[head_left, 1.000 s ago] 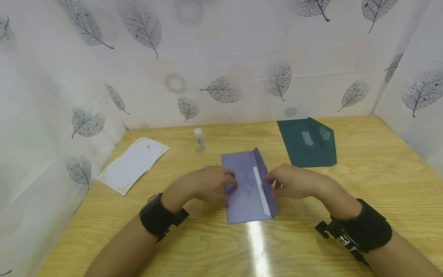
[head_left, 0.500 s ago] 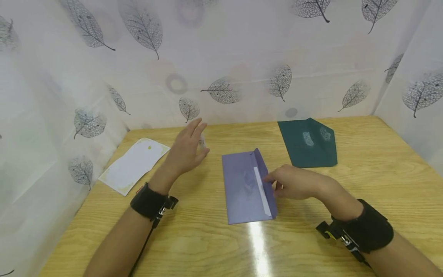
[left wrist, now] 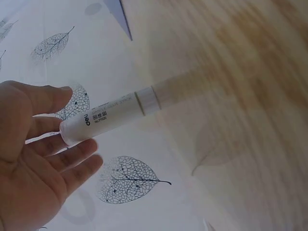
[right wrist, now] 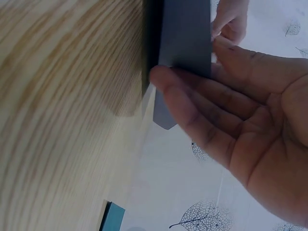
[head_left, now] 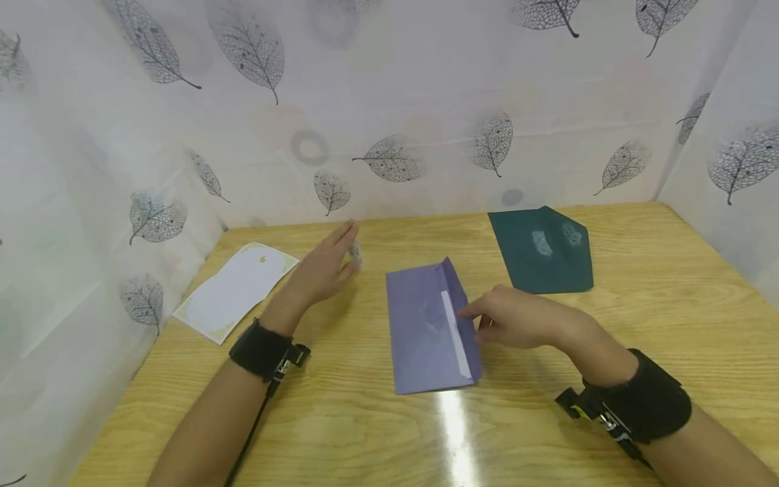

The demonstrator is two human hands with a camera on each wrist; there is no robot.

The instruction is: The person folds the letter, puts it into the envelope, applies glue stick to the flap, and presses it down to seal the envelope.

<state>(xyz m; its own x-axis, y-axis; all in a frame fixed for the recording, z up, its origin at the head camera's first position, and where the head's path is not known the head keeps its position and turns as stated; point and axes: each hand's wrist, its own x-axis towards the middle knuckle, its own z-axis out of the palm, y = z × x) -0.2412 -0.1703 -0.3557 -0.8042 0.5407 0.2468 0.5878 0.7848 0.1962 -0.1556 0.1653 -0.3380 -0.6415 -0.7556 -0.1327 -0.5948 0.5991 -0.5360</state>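
Note:
A purple envelope (head_left: 420,338) lies mid-table with its flap (head_left: 460,291) standing up on the right side and a white strip (head_left: 455,335) along the fold. My right hand (head_left: 517,316) holds that flap at its edge; in the right wrist view, fingers (right wrist: 185,103) lie against the flap's outer face (right wrist: 185,33). At the back left, my left hand (head_left: 319,270) is at a glue stick (head_left: 356,253) standing upright. In the left wrist view, the glue stick (left wrist: 103,118) is between thumb and fingers, with a gap at the thumb.
A dark green envelope (head_left: 544,260) with pale glue patches lies open at the back right. White sheets with a yellow border (head_left: 234,291) lie at the left. A leaf-patterned curtain (head_left: 389,101) rises behind the wooden table (head_left: 341,433).
My left hand has left the purple envelope and reached back left to the glue stick. My right hand stays at the flap, and the envelope has shifted slightly left.

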